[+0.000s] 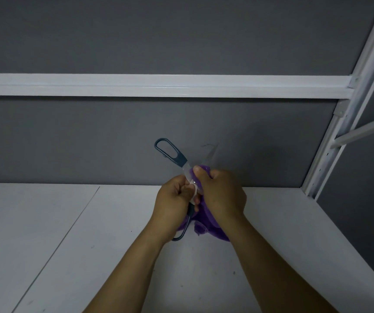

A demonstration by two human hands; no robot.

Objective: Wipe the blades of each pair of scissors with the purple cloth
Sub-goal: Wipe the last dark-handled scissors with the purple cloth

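Scissors (181,159) held above white counter (68,245), opened wide; dark blue-grey plastic loop handles, shiny metal blades. Left hand (172,206) curled round lower handle shank. Right hand (222,195) clutches purple cloth (213,232), soft, bunched, pressed against blade near pivot. Matte grey wall (68,143) behind.

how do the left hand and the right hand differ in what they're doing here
The left hand grips the scissors just below the blades; the right hand holds the bunched purple cloth. The right hand's thumb lies on the cloth at a blade, while the left hand only steadies the tool. Both have curled fingers and are held close together above the table.
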